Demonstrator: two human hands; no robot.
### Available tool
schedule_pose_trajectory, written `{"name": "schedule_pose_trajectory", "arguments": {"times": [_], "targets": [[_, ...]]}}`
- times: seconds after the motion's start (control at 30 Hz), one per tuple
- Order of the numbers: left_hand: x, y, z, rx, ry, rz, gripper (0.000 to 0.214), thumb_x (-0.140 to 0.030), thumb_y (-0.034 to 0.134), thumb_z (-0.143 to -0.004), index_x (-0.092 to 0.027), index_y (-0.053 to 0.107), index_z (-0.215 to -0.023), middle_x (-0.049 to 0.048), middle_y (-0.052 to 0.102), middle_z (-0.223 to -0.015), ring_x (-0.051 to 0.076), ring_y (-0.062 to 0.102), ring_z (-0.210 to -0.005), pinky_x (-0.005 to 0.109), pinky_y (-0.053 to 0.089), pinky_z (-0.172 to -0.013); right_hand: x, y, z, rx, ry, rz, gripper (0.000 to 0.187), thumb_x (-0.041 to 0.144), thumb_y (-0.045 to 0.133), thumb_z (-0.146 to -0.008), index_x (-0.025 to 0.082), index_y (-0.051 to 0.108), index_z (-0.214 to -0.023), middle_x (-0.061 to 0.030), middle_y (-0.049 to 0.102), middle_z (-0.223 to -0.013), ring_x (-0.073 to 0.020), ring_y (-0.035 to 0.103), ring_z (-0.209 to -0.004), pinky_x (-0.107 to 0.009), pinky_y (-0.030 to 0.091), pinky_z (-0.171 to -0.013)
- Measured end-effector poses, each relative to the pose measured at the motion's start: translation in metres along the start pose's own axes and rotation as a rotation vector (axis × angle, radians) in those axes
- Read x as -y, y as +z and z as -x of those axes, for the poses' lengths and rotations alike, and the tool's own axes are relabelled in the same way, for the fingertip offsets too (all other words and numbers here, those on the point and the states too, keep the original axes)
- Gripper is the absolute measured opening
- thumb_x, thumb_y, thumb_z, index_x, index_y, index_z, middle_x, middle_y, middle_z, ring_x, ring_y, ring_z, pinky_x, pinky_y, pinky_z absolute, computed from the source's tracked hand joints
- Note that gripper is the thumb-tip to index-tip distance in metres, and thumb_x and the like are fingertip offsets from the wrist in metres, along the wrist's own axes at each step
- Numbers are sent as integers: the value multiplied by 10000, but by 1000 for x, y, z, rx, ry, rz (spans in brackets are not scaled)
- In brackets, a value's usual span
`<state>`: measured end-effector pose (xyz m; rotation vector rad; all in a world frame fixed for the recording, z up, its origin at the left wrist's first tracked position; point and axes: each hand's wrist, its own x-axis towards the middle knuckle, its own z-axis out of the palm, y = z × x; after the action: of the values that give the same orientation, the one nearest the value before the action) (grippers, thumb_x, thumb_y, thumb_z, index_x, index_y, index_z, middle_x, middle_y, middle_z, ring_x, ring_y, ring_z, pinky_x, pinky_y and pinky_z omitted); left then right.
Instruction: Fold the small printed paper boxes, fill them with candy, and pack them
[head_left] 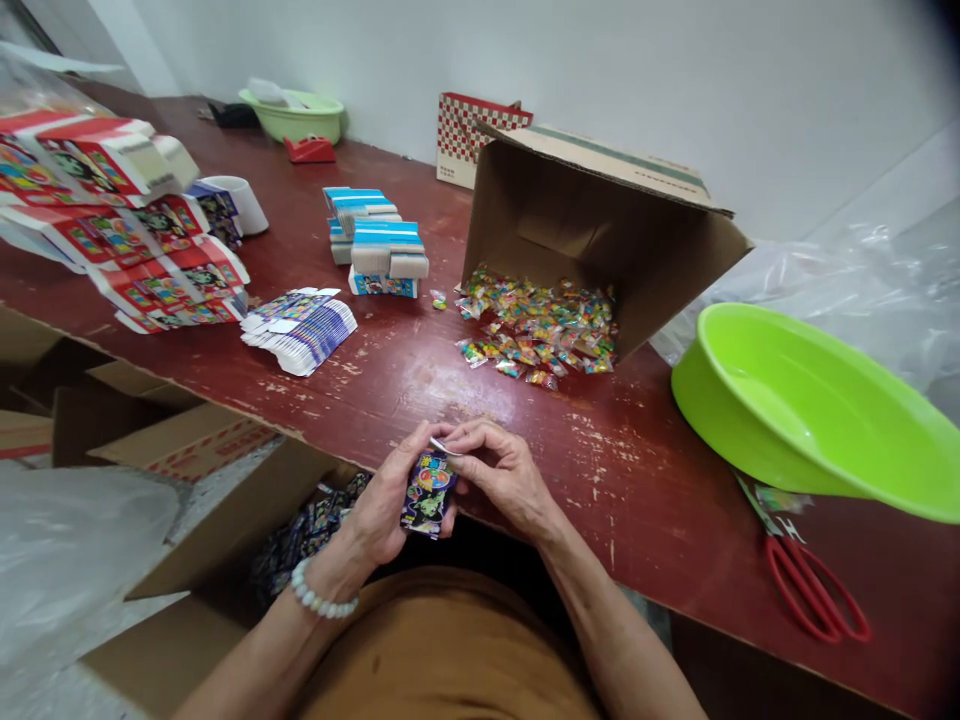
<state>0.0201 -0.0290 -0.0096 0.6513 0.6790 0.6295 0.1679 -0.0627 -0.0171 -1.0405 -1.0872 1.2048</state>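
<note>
- Head view: the small box (427, 495) was held upright over the near edge of the bench (420, 390), close to the body, with its printed face turned toward the camera.
- The left hand (379, 510) was wrapped round the lower half of the box, its grip closed on the sides. A bead bracelet (319, 600) was worn on that wrist.
- The right hand (502, 480) was set at the top of the box. Its grip was closed in a thumb-and-forefinger pinch on the white top flap (442, 447), which was seen raised and not tucked in.
- The step in hand was judged to be the closing of that flap.
- It was judged best done with the body of the box held square and not squeezed, so that the mouth was left open for the tab. The flap was best creased along its fold before being pressed home.
- Whether the box had been filled could not be told.
- Farther up the bench, wrapped sweets (540, 335) were spilled from a tipped carton (600, 220), and flat box blanks (300, 330) were fanned out to the left.
- A green basin (810, 420) and red scissors (814, 590) were placed to the right, well apart from both hands.
</note>
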Motion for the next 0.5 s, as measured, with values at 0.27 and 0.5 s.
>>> {"name": "schedule_pose_trajectory", "arguments": {"times": [0.27,0.5], "targets": [[2,-1,6,13,107,-107,483,-412,580,-884,-213,465,-1308,13,680,-733,151,615,-428,231,477,-394,-7,3,0,-5,137,2,352,423,687,-835,189,667,-1098,29,600,-691,-76,485,-519,-212,410,-526],[0,-7,-2,9,38,44,417,-324,500,-870,-142,508,-1246,32,666,-682,181,625,-473,260,506,-385,-10,7,-1,-57,109,-142,473,373,765,-756,246,553,-1159,-1,645,-974,-53,504,-522,-195,438,-483]]}}
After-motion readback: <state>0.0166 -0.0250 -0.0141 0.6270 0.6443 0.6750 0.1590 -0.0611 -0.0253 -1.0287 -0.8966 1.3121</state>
